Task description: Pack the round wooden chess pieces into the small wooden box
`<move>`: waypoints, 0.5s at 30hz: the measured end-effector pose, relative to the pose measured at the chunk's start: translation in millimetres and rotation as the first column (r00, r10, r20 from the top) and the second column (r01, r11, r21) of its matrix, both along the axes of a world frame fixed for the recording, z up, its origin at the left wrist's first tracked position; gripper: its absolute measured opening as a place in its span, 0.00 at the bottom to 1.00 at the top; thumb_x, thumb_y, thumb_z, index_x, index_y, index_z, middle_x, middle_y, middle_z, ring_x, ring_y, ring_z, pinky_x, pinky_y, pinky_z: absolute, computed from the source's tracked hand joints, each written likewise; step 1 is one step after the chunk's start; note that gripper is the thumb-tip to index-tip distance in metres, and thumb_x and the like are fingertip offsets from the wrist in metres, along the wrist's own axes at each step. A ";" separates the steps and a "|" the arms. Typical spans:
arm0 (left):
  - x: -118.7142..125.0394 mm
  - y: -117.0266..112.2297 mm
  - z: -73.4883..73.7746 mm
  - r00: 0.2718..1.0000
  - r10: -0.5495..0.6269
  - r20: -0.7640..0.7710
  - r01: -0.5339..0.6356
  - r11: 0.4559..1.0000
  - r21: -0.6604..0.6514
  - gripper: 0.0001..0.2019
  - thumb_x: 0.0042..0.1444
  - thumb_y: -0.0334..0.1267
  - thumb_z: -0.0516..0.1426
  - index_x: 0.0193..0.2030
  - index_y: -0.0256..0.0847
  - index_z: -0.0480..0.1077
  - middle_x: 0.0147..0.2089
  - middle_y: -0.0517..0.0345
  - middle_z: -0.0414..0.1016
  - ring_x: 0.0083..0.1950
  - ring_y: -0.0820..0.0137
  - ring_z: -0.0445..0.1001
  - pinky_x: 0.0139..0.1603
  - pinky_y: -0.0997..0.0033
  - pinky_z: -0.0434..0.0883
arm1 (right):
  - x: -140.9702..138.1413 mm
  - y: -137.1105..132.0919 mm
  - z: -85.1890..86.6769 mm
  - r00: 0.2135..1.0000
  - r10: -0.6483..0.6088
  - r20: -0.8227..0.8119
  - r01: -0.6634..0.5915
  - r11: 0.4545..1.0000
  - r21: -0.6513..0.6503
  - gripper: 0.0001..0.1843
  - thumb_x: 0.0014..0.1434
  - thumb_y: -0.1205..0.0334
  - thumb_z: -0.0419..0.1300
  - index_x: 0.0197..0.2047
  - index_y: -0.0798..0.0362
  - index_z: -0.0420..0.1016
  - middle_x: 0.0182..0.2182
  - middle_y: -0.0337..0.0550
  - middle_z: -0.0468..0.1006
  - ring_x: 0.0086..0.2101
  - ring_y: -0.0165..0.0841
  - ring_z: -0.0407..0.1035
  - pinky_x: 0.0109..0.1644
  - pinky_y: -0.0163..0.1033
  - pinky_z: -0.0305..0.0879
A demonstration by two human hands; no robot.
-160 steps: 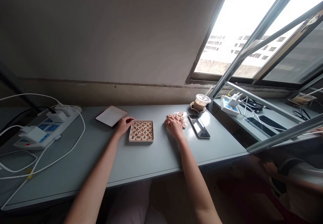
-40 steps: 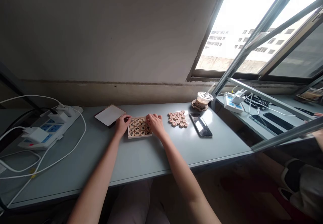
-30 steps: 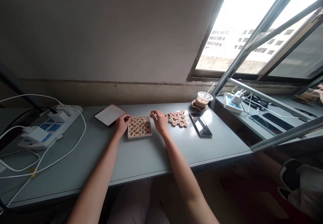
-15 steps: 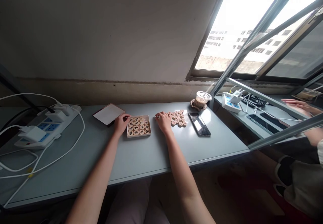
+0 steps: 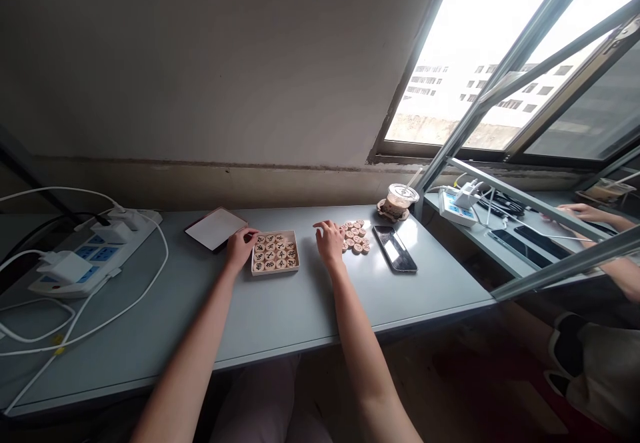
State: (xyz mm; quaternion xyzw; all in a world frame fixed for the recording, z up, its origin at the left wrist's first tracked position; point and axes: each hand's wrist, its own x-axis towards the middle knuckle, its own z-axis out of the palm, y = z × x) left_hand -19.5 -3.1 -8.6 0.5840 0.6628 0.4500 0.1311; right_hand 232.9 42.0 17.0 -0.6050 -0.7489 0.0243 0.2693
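On grey bench (image 5: 280,316), shallow box (image 5: 275,272) is sitting, round marked pieces (image 5: 271,255) lying inside in rows. Left hand (image 5: 240,248) is touching box at far left corner; cannot tell if gripping. Right hand (image 5: 330,242), half-curled, is reaching over bench between box and loose pieces (image 5: 357,234); cannot tell if holding something. Phone (image 5: 395,248) is lying right of loose pieces.

Right hand (image 5: 329,239) (fingers (image 5: 321,224) bent) and left hand (image 5: 241,246) reach forward, apart.
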 end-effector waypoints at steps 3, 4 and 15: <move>-1.2 -0.2 -0.5 1.000 -0.001 0.006 0.001 1.000 -0.001 0.11 0.53 0.39 0.52 0.35 0.40 0.75 0.37 0.52 0.79 0.35 0.66 0.74 0.41 0.67 0.70 | -7.7 -5.1 1.0 0.997 0.082 0.013 -0.082 0.997 -0.004 0.16 0.64 0.67 0.49 0.46 0.46 0.76 0.46 0.43 0.75 0.47 0.36 0.64 0.50 0.43 0.52; -2.4 -0.3 -0.9 1.000 -0.001 0.007 0.001 1.000 -0.002 0.11 0.53 0.39 0.52 0.35 0.40 0.75 0.37 0.52 0.79 0.35 0.66 0.74 0.41 0.67 0.70 | -8.9 -6.3 0.7 0.995 0.102 0.018 -0.101 0.995 -0.009 0.15 0.64 0.67 0.49 0.45 0.46 0.76 0.45 0.43 0.75 0.46 0.36 0.65 0.50 0.43 0.52; 35.6 -13.3 34.6 0.984 0.095 0.148 -0.068 0.981 -0.181 0.15 0.63 0.35 0.47 0.32 0.35 0.72 0.37 0.49 0.74 0.40 0.67 0.72 0.44 0.65 0.72 | -16.7 -1.6 9.1 0.989 0.035 -0.143 -0.034 0.999 0.007 0.26 0.67 0.64 0.39 0.35 0.54 0.79 0.30 0.48 0.77 0.36 0.34 0.70 0.39 0.40 0.67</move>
